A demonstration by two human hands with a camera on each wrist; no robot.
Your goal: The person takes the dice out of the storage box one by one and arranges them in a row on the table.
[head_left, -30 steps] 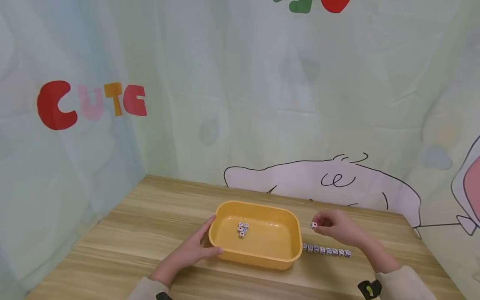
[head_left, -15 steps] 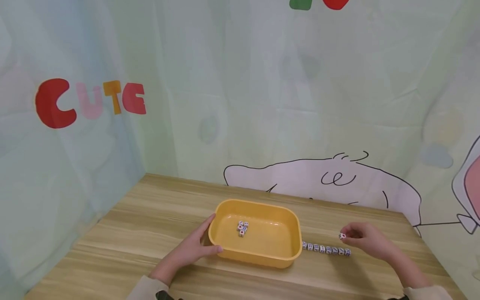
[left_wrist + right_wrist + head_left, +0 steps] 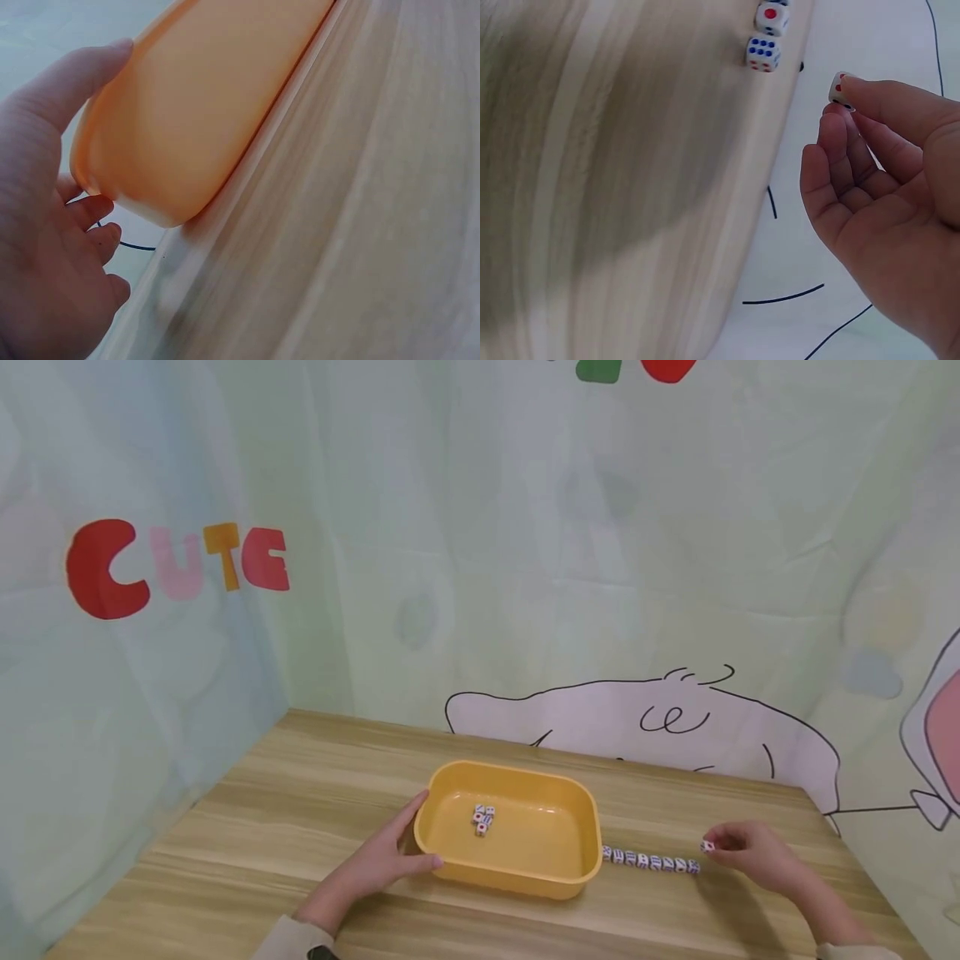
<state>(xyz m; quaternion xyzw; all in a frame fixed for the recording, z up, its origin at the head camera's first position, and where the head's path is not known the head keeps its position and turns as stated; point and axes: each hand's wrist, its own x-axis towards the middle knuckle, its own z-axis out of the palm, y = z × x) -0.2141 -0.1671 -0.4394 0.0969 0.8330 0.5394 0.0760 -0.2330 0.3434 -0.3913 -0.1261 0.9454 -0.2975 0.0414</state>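
Observation:
My right hand pinches a white die between thumb and fingertips. In the head view it is just past the right end of a row of dice, raised above the table. That row runs rightward from the yellow plastic tub; its end die shows blue and red pips in the right wrist view. At the tub's left end, my left hand grips the wall, thumb at the near side and fingers round the rim. A small cluster of dice lies inside the tub, toward its left.
The wood-grain table carries the tub and the row. A printed cloth with a cartoon figure and coloured letters hangs behind the table and along its left side.
My right hand has carried the pinched die rightward and toward the near side, from beside the tub to beyond the row's right end. The left hand stays on the tub.

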